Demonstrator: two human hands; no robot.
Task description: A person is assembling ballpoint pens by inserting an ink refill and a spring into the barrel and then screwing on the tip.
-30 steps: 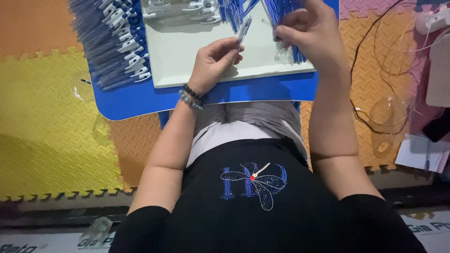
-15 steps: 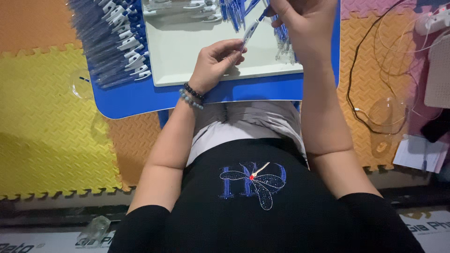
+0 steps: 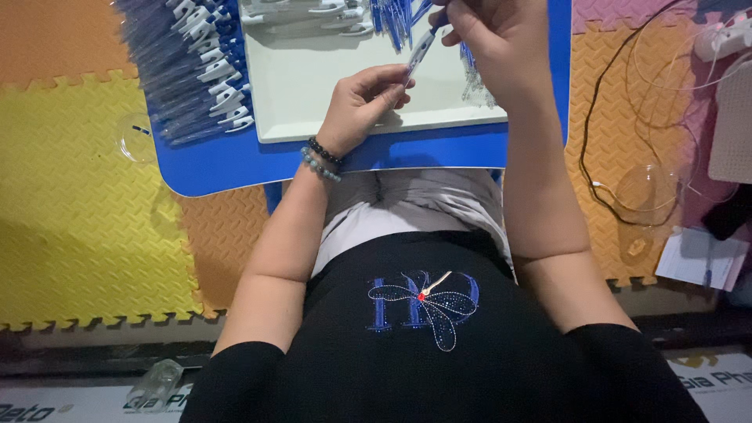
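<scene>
Both hands share one slim pen (image 3: 421, 47): the left hand (image 3: 362, 106) has its fingers (image 3: 389, 81) pinched on the lower end, and the right hand (image 3: 501, 39) grips the upper end, just above the white tray (image 3: 329, 102) on the blue surface (image 3: 211, 160). It looks light, stiff and slippery, best held by its barrel.

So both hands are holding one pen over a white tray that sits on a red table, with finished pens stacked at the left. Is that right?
Not quite: the table is blue, not red, as the head view shows. The rest stands: the left hand and right hand hold one pen over the white tray, with stacked pens at the left.
</scene>
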